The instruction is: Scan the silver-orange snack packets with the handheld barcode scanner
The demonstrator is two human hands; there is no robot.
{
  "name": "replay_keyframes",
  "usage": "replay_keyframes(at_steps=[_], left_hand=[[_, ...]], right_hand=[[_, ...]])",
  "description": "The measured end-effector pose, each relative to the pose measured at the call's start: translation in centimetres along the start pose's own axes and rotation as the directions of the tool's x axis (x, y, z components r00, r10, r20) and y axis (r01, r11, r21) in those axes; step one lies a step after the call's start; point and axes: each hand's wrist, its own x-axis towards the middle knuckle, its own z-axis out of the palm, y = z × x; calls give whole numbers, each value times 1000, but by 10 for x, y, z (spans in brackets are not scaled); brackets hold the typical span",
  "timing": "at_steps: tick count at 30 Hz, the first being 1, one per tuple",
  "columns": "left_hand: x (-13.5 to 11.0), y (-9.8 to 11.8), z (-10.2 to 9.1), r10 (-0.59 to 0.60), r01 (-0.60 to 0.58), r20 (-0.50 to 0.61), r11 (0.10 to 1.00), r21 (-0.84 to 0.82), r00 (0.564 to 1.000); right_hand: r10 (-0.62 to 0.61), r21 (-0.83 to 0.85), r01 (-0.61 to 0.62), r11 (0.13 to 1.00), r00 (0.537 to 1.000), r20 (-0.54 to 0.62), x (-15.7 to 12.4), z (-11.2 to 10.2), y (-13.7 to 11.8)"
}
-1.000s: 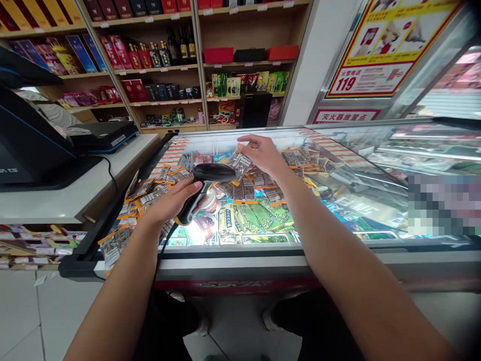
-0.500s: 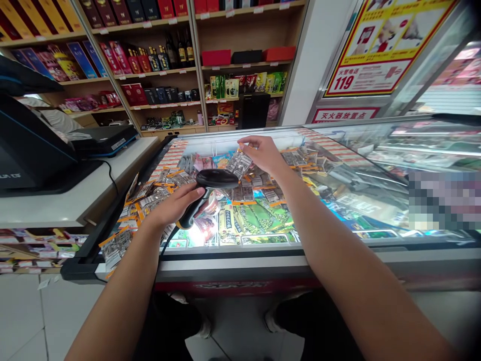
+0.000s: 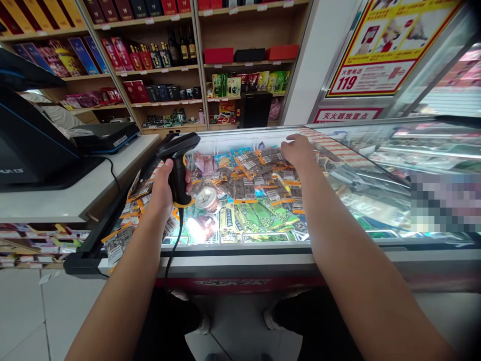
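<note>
My left hand (image 3: 165, 188) is wrapped round the grip of a black barcode scanner (image 3: 177, 150) with an orange ring. It holds the scanner upright over the left side of an open chest freezer (image 3: 240, 250), and the cable hangs down from it. My right hand (image 3: 298, 150) reaches to the far right of the freezer opening. Its fingers rest, curled downward, on a heap of silver and orange packets (image 3: 255, 173). Whether they grip a packet is hidden. Green packets (image 3: 259, 215) and round tins (image 3: 207, 199) lie nearer the front.
A white counter (image 3: 75, 195) at the left carries a black till screen (image 3: 26, 145) and a flat black device (image 3: 103, 135). Wooden shelves (image 3: 180, 65) of boxes and bottles fill the back. The sliding glass lid (image 3: 376, 175) covers the freezer's right half. A yellow poster (image 3: 383, 45) hangs above.
My left hand swung the scanner from lying across the packets to upright, further left. My right hand put down the packet it held up and moved right onto the heap.
</note>
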Motion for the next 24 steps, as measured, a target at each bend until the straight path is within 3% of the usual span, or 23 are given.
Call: replay_keyframes(at_steps=[2, 4, 6, 9, 10, 12, 15, 19, 21, 24], left_hand=[[1, 0, 0, 8, -9, -40, 1000, -13, 999], [1, 0, -1, 26, -29, -77, 999, -27, 997], [1, -1, -1, 49, -54, -122, 998, -38, 991], [2, 0, -3, 69, -77, -192, 996, -38, 979], [2, 1, -3, 69, -79, -212, 996, -40, 975], [3, 2, -5, 58, -74, -245, 996, -57, 968], [5, 3, -7, 38, -75, -283, 990, -119, 958], [7, 1, -7, 29, -66, -300, 991, -115, 954], [7, 0, -7, 35, -67, -292, 993, -98, 956], [7, 0, -6, 47, -80, -284, 991, -108, 958]], right_hand=[[-112, -76, 110, 991, 993, -27, -16, 2, -16], [-333, 12, 332, 943, 943, 33, -44, 7, -41], [-536, 228, 493, 840, 819, 205, -82, 17, -70], [-698, 349, 616, 706, 525, 487, -142, 41, -102], [-697, 327, 646, 690, 469, 543, -159, 51, -109], [-659, 268, 680, 683, 415, 627, -183, 68, -117], [-590, 190, 673, 714, 434, 681, -194, 87, -120], [-595, 232, 627, 744, 462, 658, -183, 95, -125], [-544, 225, 558, 799, 512, 664, -175, 99, -129], [-423, 148, 443, 884, 625, 656, -165, 110, -135]])
